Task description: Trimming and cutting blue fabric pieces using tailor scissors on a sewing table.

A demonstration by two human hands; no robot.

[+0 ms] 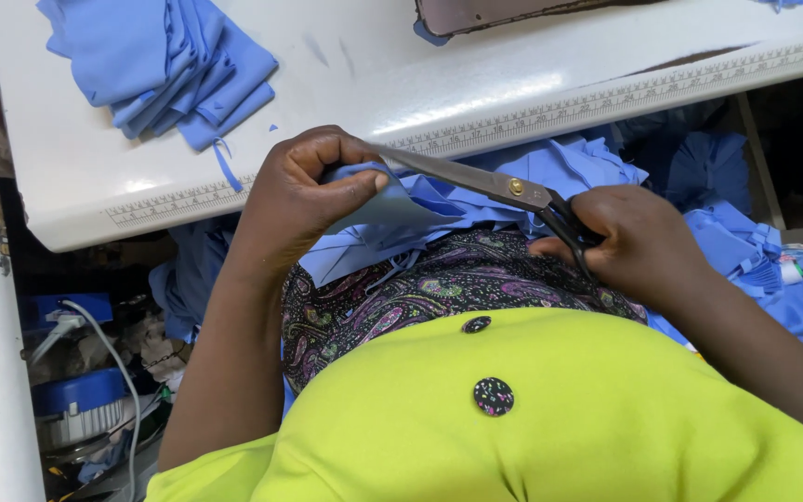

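My left hand (pixel 304 191) pinches a piece of blue fabric (pixel 392 206) between thumb and fingers, just below the edge of the white table. My right hand (pixel 638 242) grips the black handles of a pair of large steel scissors (pixel 476 175). Their blades point left, reach to my left hand and lie against the held fabric. More blue fabric pieces (pixel 569 172) are heaped in my lap, over a dark patterned cloth (pixel 439 288).
A white table (pixel 420 84) with a printed ruler along its front edge spans the top. A stack of folded blue fabric (pixel 164 65) lies on its left part. A dark flat object (pixel 504 11) sits at the far edge. Cables and clutter (pixel 85 372) fill the lower left.
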